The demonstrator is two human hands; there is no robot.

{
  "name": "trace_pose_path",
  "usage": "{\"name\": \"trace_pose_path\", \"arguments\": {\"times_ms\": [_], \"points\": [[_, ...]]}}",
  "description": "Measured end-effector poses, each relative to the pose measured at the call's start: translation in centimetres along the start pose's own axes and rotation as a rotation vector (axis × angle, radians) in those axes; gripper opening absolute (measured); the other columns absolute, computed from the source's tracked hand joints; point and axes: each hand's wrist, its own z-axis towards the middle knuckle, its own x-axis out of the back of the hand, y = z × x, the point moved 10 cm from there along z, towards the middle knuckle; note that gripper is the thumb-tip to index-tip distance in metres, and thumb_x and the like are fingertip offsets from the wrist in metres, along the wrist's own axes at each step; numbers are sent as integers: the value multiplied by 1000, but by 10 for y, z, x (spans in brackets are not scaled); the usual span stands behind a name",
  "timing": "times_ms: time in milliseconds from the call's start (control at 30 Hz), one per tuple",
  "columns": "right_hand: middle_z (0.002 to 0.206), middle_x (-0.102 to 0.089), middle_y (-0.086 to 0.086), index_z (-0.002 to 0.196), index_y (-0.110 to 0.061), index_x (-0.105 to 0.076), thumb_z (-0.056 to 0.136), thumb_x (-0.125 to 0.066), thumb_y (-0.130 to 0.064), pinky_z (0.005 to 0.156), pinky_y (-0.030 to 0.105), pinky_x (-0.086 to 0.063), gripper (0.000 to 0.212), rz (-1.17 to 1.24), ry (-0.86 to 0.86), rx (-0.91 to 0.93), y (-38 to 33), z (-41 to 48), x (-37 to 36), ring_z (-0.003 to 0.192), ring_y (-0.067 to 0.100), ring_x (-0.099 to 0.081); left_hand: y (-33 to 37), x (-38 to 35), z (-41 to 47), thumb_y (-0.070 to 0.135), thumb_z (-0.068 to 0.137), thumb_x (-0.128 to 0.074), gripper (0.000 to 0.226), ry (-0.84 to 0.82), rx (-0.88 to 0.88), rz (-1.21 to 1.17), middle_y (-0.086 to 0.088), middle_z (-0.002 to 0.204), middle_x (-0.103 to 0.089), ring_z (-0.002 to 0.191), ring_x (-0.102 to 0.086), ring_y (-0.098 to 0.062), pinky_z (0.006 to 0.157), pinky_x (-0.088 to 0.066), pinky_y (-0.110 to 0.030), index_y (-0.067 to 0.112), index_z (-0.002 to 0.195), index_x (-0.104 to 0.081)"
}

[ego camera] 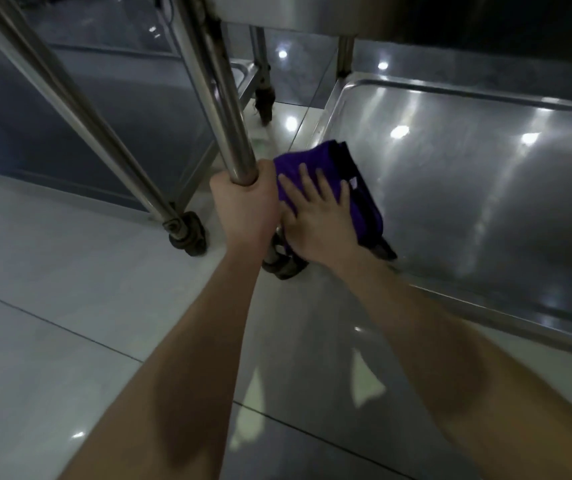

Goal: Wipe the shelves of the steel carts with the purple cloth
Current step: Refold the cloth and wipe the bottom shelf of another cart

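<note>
Wiping underway: purple cloth (300,159) pressed by right hand (319,220) (fingers spread), post (215,98) clasped by left hand (243,206); rest of shelf (468,202) should be swept.

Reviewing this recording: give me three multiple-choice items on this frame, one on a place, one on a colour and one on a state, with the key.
1. Where does the cloth lie?
A. on the floor
B. on the low steel shelf
C. draped over a rail

2. What colour is the cloth?
A. purple
B. white
C. green

3. What is the left hand doing?
A. hanging idle
B. pressing the cloth
C. gripping an upright steel post

Key:
1 B: the cloth lies flat on the shelf under the right hand.
2 A: purple shows all round the fingers.
3 C: its fingers curl round the post.
</note>
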Motion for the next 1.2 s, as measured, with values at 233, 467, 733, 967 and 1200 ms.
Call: {"name": "trace_pose_path", "arguments": {"times_ms": [233, 467, 733, 967, 1200], "points": [[176, -23, 2, 168, -33, -23, 113, -23, -53, 130, 56, -7, 59, -140, 112, 10, 13, -91, 13, 163, 26, -17, -9, 0, -10, 30, 80, -69, 33, 44, 134, 6, -10, 78, -53, 62, -52, -19, 58, -49, -35, 11, 95, -46], [166, -43, 8, 162, -23, -43, 113, -25, -50, 129, 52, -20, 59, -249, 286, -212, 151, -182, 60, 156, 28, -37, -4, -3, -13, 28, 78, -65, 31, 62, 129, 5, -15, 78, -41, 66, -44, -25, 64, -43, -37, 13, 90, -41], [169, -37, 13, 165, -23, -37, 113, -20, -45, 127, 62, -12, 59, -118, 290, -243, 18, -104, 19, 158, 38, -29, -2, -2, -19, 21, 85, -61, 20, 58, 91, 71, -17, 76, -43, 65, -42, -26, 60, -41, -40, 15, 78, -44], [166, -44, 7, 160, -26, -46, 111, -35, -45, 129, 50, -17, 54, -178, 327, -116, 90, -148, 41, 156, 29, -36, 8, 1, -18, 18, 89, -59, 16, 57, -4, 121, -19, 72, -48, 59, -50, -25, 56, -46, -34, 5, 80, -57], [169, -39, 7, 165, -27, -35, 113, -26, -50, 130, 52, -17, 57, -285, 364, -269, 213, -235, 70, 158, 27, -32, 51, 15, -93, 32, 82, -82, 44, 462, -540, 506, -14, 95, -52, 87, -53, -31, 83, -45, -47, 6, 98, -50]]}}
